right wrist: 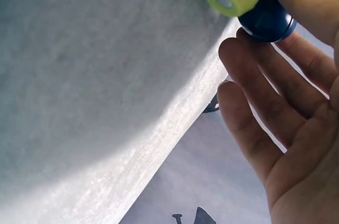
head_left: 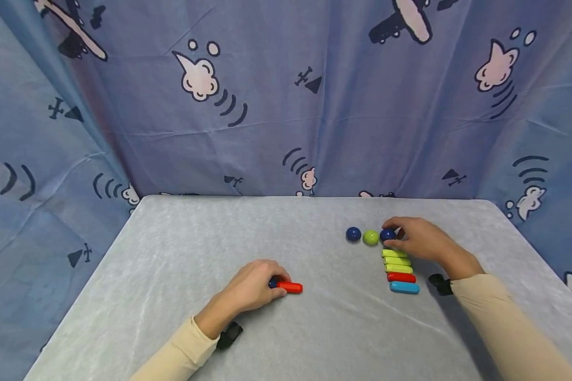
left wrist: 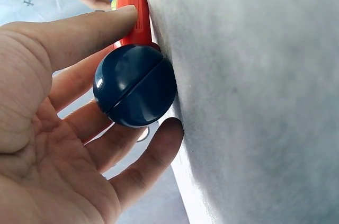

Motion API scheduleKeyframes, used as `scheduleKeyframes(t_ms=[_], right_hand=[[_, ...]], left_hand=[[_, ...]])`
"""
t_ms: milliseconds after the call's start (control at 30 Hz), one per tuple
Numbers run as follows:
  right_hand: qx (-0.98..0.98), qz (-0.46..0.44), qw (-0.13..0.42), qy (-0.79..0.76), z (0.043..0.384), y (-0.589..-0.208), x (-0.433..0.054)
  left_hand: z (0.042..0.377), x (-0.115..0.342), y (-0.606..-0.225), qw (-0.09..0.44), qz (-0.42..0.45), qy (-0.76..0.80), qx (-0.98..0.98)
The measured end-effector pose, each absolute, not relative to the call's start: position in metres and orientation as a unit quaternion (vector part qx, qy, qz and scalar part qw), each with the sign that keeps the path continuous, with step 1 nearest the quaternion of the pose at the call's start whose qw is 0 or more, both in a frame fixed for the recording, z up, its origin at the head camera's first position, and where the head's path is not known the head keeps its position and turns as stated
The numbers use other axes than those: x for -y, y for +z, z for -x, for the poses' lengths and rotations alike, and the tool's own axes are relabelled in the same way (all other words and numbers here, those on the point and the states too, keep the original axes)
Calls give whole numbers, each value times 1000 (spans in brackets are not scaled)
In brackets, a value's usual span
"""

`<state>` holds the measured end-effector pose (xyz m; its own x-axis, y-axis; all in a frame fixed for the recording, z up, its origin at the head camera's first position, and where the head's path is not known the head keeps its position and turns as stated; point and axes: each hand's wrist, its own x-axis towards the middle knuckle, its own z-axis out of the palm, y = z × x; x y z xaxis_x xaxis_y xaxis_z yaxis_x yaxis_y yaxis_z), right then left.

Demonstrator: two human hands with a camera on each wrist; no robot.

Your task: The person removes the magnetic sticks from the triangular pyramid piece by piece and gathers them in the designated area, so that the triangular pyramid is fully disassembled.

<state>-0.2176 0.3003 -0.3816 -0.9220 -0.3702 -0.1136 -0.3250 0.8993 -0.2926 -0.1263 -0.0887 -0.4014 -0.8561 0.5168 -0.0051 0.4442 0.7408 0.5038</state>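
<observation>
My left hand (head_left: 253,286) pinches a short red stick (head_left: 293,287) low over the grey table, its thumb along one side. In the left wrist view a dark blue ball (left wrist: 135,86) with a groove across it sits against the stick's near end; whether they are joined I cannot tell. My right hand (head_left: 426,241) holds another dark blue ball (head_left: 387,235) between thumb and fingers at the far right. Beside that ball lie a green ball (head_left: 371,237) and a further dark blue ball (head_left: 353,234), in a row. The right thumb partly hides the held ball in the right wrist view.
Below the right hand lies a column of short sticks: several yellow-green ones (head_left: 397,261), one red stick (head_left: 401,277) and one light blue stick (head_left: 404,287). A patterned blue curtain (head_left: 267,106) hangs behind the table (head_left: 181,233).
</observation>
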Motion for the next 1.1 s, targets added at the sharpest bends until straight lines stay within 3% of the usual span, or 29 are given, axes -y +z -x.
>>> scheduleKeyframes(t_ms=[333, 1100], right_hand=[[-970, 176, 100, -133, 217, -381, -297], [-970, 171, 100, -142, 216, -382, -296]], left_hand=[[126, 90, -402, 44, -269, 247, -930], [126, 91, -403, 45, -266, 250, -930]])
